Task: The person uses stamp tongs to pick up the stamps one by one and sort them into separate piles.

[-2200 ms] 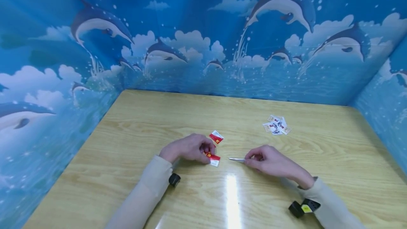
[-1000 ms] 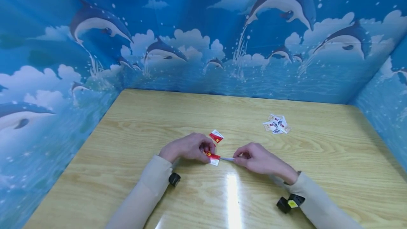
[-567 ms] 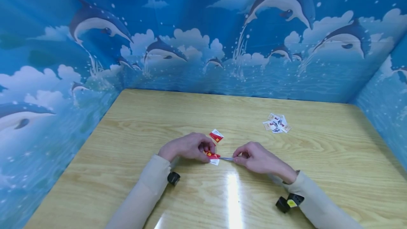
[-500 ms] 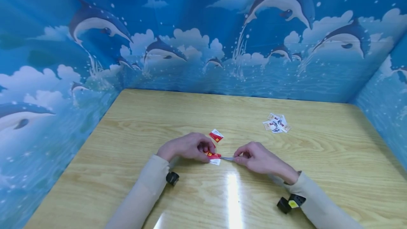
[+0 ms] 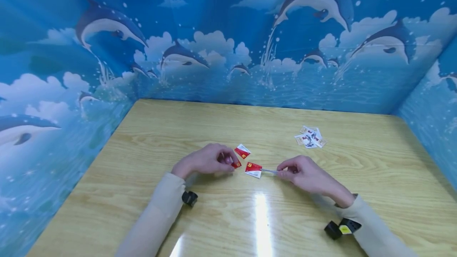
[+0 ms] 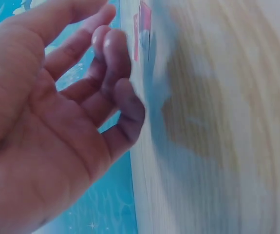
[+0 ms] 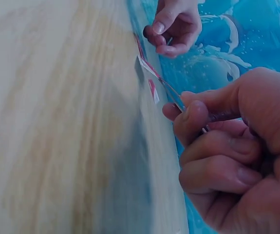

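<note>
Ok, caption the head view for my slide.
Tweezers in right hand grip a red-and-white card, left hand near another card.

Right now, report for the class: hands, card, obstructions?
Right hand holds tweezers. Tweezers grip red-and-white card. Left hand empty. Nothing visibly in the way.

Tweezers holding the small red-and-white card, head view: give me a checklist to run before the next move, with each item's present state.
1. Right hand grips the tweezers: ok.
2. Tweezers' tips meet the edge of the red-and-white card nearest the right hand: ok.
3. Left hand is off that card: ok, there is a gap between them.
4. Card is fully off the wooden table: cannot tell.
5. Left hand is off the partly covered red card: cannot tell, its fingers overlap it in view.
6. Pile of white printed cards is squared up: not ok, they overlap at odd angles.
</note>
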`<state>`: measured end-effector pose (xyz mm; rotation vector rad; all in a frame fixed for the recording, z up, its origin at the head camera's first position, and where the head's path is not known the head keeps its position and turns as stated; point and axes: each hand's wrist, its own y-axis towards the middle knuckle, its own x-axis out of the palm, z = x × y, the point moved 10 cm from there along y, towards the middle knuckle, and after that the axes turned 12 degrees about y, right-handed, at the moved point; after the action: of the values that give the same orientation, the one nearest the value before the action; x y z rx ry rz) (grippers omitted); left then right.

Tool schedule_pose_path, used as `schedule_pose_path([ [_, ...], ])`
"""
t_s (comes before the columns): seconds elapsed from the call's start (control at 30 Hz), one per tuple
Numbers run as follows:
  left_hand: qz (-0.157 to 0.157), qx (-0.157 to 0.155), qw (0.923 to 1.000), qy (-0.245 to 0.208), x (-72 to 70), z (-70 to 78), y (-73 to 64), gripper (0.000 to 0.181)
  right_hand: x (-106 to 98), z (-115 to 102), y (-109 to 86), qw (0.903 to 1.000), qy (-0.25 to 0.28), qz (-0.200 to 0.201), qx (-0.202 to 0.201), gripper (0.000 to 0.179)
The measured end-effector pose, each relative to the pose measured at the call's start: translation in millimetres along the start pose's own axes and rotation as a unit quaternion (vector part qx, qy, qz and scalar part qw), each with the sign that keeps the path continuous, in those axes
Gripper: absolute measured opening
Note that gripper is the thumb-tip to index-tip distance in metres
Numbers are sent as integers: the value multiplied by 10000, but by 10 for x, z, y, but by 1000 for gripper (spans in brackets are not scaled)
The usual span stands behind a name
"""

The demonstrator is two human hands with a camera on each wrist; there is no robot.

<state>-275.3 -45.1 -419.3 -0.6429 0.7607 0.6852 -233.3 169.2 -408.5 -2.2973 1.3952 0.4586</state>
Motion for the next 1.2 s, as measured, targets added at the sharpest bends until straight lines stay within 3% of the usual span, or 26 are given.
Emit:
schedule_pose_path([
  [0.27, 878, -144, 9960, 34, -217, -52, 106, 22, -187, 62, 5, 9997, 49, 207, 90, 25],
  [0.53, 1116, -315, 9932, 142, -270, -86, 291, 25, -317, 134, 63, 9990, 23, 422, 127, 25],
  [0.83, 883, -511, 9941, 364, -250, -129, 413, 27, -484, 183, 194, 9973, 332, 653, 74, 29],
  [1.2, 453, -298, 9969, 567, -196, -136, 512, 31, -577, 201, 456, 9951, 354, 904, 172, 29],
])
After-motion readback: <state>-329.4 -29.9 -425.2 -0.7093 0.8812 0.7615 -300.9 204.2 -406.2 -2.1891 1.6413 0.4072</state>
